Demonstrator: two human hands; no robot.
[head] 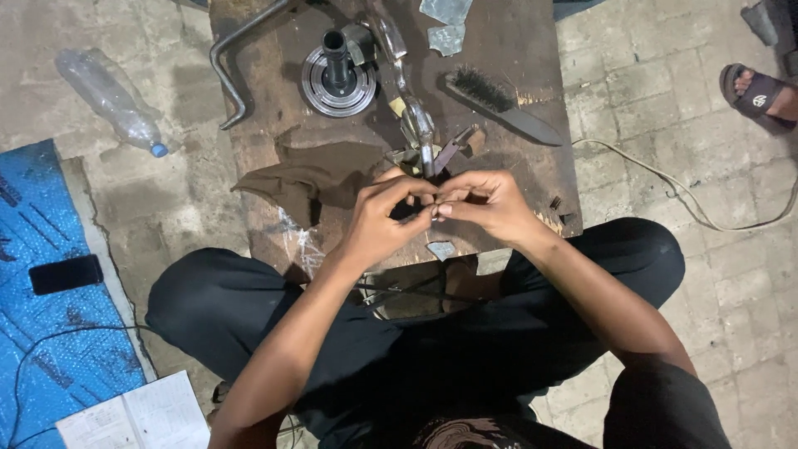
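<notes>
My left hand (384, 223) and my right hand (486, 204) meet over the near edge of a worn wooden bench (515, 50). The fingertips of both pinch a small dark part (409, 209) between them; its shape is mostly hidden by the fingers. Just beyond my hands a shiny metal clamp-like tool (418, 129) stands on the bench, with a small metal bracket (461, 143) beside it.
On the bench lie a brown rag (307, 179), a round metal hub with a black shaft (337, 75), a wire brush (499, 104), a bent steel bar (237, 58). A plastic bottle (112, 100), blue tarp (41, 316), phone (65, 273), open notebook (137, 416), cable (690, 204) and another person's sandalled foot (761, 91) lie around.
</notes>
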